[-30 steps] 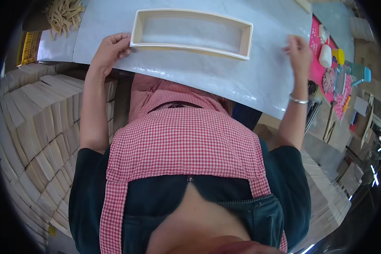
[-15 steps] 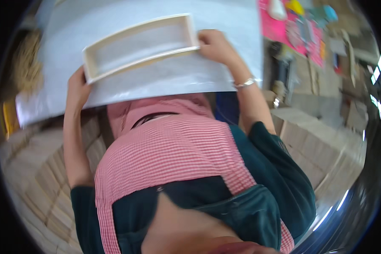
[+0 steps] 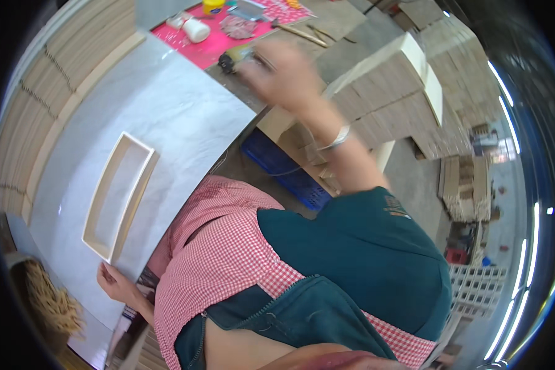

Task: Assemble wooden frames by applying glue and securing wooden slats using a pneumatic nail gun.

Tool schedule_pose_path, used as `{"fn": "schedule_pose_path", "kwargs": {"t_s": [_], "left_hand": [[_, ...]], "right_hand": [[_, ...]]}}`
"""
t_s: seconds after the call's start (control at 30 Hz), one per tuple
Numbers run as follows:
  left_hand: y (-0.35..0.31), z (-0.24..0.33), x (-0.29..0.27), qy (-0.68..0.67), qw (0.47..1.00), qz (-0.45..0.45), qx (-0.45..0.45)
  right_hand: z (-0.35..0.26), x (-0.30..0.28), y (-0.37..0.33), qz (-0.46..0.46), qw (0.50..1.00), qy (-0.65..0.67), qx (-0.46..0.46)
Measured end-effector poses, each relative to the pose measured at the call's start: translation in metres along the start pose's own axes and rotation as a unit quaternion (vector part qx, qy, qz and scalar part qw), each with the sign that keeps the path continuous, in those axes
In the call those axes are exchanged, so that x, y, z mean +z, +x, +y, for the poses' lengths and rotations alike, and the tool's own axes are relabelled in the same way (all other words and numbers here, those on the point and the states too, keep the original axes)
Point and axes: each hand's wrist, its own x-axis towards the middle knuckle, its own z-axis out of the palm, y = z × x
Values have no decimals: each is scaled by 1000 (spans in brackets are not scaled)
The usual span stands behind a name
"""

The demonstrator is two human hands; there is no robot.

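Observation:
A long, narrow, pale wooden box frame (image 3: 140, 179) with one curved side lies slanted on the white-covered table (image 3: 185, 105). My left hand (image 3: 118, 287) is at its near end, fingers partly bent and loosely apart, the fingertips at or beside the corner. My right hand (image 3: 283, 77) is raised off to the right, past the table's edge, and smeared by motion. It is near a dark tool with a yellow-green body (image 3: 231, 60), and I cannot tell whether it touches or holds anything.
A pink cloth (image 3: 203, 52) holds a white bottle (image 3: 195, 31), a yellow tub (image 3: 213, 6) and a hammer (image 3: 299, 32). Stacked wooden boards (image 3: 376, 86) stand to the right, with more (image 3: 61, 80) at far left. A blue crate (image 3: 283, 176) sits below; wood strips (image 3: 52, 299) lie lower left.
My right hand has let go of the frame and swung right toward the tools. My view has turned right, so the frame appears further left and steeper. The left hand stays by its end.

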Motion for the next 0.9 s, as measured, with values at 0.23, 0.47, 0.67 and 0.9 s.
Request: {"fn": "schedule_pose_path", "kwargs": {"t_s": [0.23, 0.47, 0.67, 0.9], "left_hand": [[4, -3, 10, 32, 996, 25, 82], [3, -10, 12, 4, 995, 36, 92], [0, -13, 10, -17, 996, 36, 75], [-2, -11, 7, 35, 994, 47, 93]], "right_hand": [[226, -268, 2, 10, 809, -404, 428], [324, -275, -51, -112, 771, -315, 541], [290, -268, -44, -70, 744, -240, 620], [283, -260, -37, -71, 737, -256, 622]]}}
